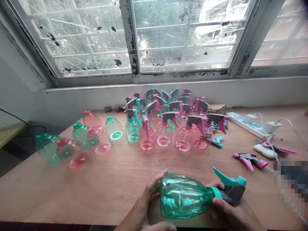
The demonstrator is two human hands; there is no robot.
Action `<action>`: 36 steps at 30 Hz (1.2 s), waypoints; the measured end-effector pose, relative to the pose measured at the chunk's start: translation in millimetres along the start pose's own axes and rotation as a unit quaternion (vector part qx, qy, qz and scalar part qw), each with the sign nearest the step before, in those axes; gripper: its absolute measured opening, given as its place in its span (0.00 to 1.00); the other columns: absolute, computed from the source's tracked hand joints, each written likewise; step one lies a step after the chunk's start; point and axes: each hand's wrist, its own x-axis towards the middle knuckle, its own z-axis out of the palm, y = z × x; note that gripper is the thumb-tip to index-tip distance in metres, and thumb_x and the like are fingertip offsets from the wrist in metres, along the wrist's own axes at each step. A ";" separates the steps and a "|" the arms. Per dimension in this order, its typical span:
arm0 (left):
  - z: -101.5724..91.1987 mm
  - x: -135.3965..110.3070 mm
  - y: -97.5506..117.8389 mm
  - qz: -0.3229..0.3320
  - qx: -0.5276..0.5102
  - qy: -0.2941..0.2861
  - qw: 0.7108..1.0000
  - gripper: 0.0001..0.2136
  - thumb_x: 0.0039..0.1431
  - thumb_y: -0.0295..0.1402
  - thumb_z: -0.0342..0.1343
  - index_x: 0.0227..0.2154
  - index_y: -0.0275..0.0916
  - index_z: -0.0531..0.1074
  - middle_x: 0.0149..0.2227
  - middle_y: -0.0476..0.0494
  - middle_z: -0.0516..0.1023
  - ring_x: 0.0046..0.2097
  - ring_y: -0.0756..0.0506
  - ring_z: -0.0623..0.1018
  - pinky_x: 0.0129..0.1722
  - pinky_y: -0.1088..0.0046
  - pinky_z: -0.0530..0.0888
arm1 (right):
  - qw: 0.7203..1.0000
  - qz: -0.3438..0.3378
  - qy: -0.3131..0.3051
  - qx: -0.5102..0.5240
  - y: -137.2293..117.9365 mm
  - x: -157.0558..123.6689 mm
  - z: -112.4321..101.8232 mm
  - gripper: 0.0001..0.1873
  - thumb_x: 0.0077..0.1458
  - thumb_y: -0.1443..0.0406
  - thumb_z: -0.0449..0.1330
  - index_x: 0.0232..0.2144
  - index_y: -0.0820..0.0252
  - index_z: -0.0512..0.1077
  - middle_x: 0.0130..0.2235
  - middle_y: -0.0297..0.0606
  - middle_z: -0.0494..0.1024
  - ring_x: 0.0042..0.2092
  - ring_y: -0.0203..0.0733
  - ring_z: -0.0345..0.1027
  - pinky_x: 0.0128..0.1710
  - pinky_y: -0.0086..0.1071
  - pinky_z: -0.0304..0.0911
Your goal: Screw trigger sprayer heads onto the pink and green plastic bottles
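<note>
A clear green spray bottle [185, 196] lies on its side in the air above the table's front edge, its base toward the left. My left hand [142, 207] cups the base, with fingers behind and thumb below. My right hand [232, 213] grips the neck, thumb and fingers pressed on the turquoise collar [216, 192]. The dark grey and turquoise trigger head [233, 187] sits at the bottle's mouth; whether it is fully tight I cannot tell. To the right, a loose pink and grey trigger head [250, 159] lies on the wooden table [115, 192].
Several pink and green bottles with trigger heads [163, 131] stand grouped at the back middle. Headless bottles [114, 128] stand at the left. A white power strip [249, 124], a white mouse-like object [264, 150], pink-handled scissors [284, 150] and cables are at the right.
</note>
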 end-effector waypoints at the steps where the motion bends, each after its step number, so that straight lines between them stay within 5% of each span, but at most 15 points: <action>1: -1.5 0.1 -1.5 -0.001 -0.007 -0.005 1.000 0.45 0.56 0.38 0.70 0.71 0.55 0.49 0.74 0.37 0.53 0.70 0.30 0.65 0.68 0.52 0.64 | 1.000 -0.003 0.003 -0.006 1.0 0.1 -0.5 0.27 0.44 0.41 0.72 0.31 0.56 0.74 0.20 0.29 0.67 0.23 0.38 0.60 0.24 0.31 0.54; 6: -3.6 1.4 -2.2 -0.017 0.059 0.014 0.998 0.38 0.63 0.41 0.63 0.71 0.53 0.51 0.75 0.43 0.52 0.74 0.32 0.54 0.72 0.49 0.50 | 0.999 0.001 0.016 -0.028 3.0 0.5 -1.4 0.24 0.42 0.44 0.74 0.29 0.54 0.75 0.21 0.29 0.66 0.23 0.40 0.61 0.25 0.33 0.57; 9: -0.5 1.9 0.8 -0.014 0.026 0.002 1.000 0.35 0.65 0.43 0.60 0.71 0.56 0.51 0.76 0.46 0.48 0.74 0.33 0.56 0.71 0.51 0.54 | 1.000 -0.005 0.009 -0.017 3.9 1.2 -1.6 0.25 0.42 0.43 0.73 0.28 0.54 0.74 0.21 0.30 0.67 0.24 0.41 0.61 0.25 0.33 0.57; 14: -1.2 0.9 7.3 0.001 -0.022 -0.035 0.999 0.54 0.49 0.46 0.74 0.72 0.59 0.43 0.76 0.41 0.47 0.73 0.29 0.55 0.69 0.47 0.58 | 1.000 0.011 0.009 0.016 10.2 1.4 -2.1 0.26 0.43 0.42 0.73 0.28 0.55 0.72 0.19 0.29 0.67 0.22 0.36 0.58 0.23 0.30 0.50; 20: -1.6 -2.9 13.7 -0.050 0.069 -0.003 0.996 0.33 0.67 0.41 0.59 0.71 0.59 0.52 0.77 0.49 0.45 0.75 0.33 0.50 0.73 0.50 0.48 | 0.998 0.028 0.036 0.043 9.1 0.7 1.6 0.26 0.43 0.44 0.74 0.29 0.55 0.70 0.17 0.27 0.67 0.19 0.33 0.55 0.21 0.29 0.47; 25: -1.0 -0.8 16.7 -0.035 0.039 0.014 0.999 0.47 0.57 0.49 0.67 0.72 0.57 0.45 0.76 0.43 0.50 0.73 0.30 0.57 0.72 0.47 0.54 | 0.999 0.026 0.040 0.024 3.1 -0.7 4.1 0.28 0.41 0.42 0.73 0.28 0.55 0.70 0.17 0.26 0.64 0.20 0.34 0.56 0.20 0.29 0.49; 28: -2.5 1.1 16.9 -0.010 0.073 0.031 0.997 0.41 0.57 0.51 0.65 0.70 0.55 0.54 0.75 0.43 0.51 0.75 0.30 0.50 0.72 0.49 0.53 | 0.999 0.022 0.038 0.026 2.6 -1.0 4.5 0.29 0.40 0.42 0.74 0.28 0.56 0.70 0.18 0.25 0.63 0.20 0.33 0.56 0.20 0.28 0.50; 32: -2.4 -0.9 12.6 0.027 0.129 0.024 0.991 0.29 0.68 0.40 0.57 0.69 0.64 0.55 0.76 0.51 0.50 0.75 0.34 0.50 0.73 0.49 0.52 | 0.999 0.021 0.041 0.026 3.2 0.3 3.8 0.28 0.42 0.42 0.73 0.28 0.57 0.70 0.18 0.26 0.64 0.20 0.33 0.57 0.20 0.26 0.51; 36: -1.3 -1.5 11.0 0.006 0.073 -0.001 0.997 0.41 0.60 0.46 0.66 0.70 0.67 0.48 0.75 0.51 0.51 0.74 0.32 0.55 0.72 0.48 0.53 | 0.999 0.008 0.035 -0.004 3.6 0.7 0.5 0.26 0.47 0.42 0.71 0.28 0.57 0.73 0.17 0.26 0.64 0.19 0.34 0.56 0.19 0.27 0.53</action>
